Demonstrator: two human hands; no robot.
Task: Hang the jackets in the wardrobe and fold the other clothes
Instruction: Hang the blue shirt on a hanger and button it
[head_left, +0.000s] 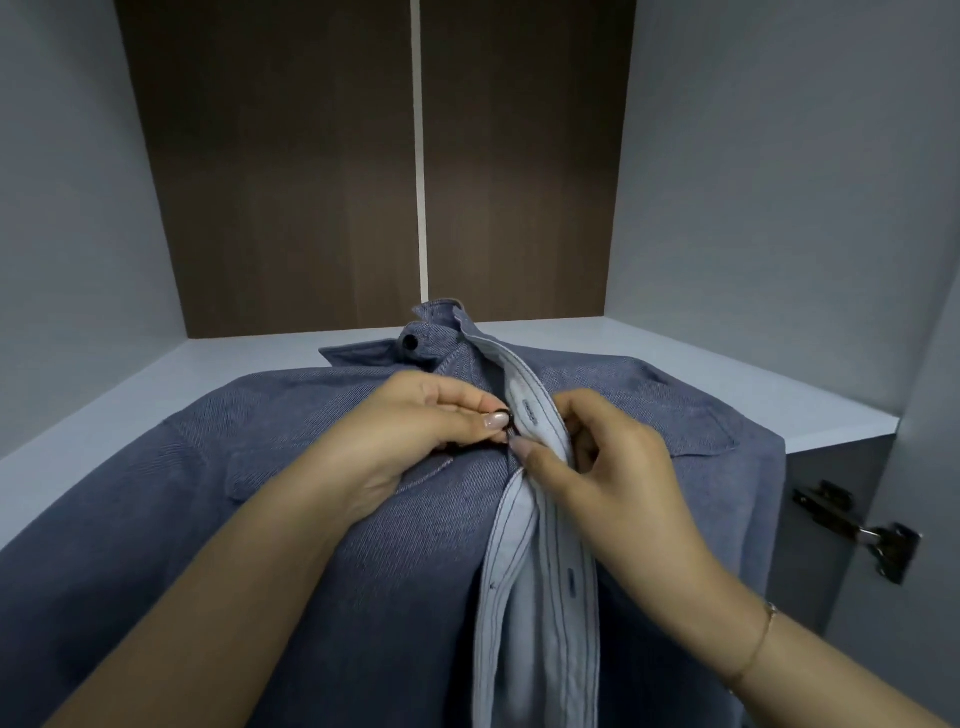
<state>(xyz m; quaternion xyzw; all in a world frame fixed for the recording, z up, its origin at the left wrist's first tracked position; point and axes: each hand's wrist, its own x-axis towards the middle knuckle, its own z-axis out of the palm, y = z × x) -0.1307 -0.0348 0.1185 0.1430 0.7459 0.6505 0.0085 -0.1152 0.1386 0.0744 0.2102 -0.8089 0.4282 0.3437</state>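
Inside the wardrobe (779, 182), both hands' fingers pinching the jacket (208, 519) placket edges (button between), bare shelf behind.

We count: jacket (291, 519) 1 | hands 2, left hand (415, 431), right hand (613, 467) | hinge (857, 530) 1 | bracelet (758, 644) 1

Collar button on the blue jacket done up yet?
No, the collar button on the jacket sits unfastened, away from the placket.

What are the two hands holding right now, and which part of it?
Both hold the blue jacket at its front opening: the left hand pinches a dark button, and the right hand grips the buttonhole placket.
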